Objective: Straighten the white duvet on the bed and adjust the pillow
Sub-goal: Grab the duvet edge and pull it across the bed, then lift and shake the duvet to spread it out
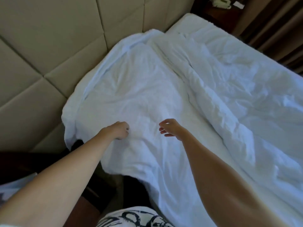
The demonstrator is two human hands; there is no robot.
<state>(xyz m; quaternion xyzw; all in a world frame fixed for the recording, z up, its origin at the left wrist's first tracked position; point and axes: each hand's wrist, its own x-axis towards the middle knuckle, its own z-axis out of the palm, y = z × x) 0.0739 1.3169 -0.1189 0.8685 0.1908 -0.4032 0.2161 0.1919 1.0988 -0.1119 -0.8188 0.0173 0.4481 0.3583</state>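
The white duvet (147, 89) lies rumpled across the bed by the padded headboard (49, 46), the left hand (120, 130) curled loosely, the right hand (170, 128) spread empty above it; creases are best swept outward with flat palms.
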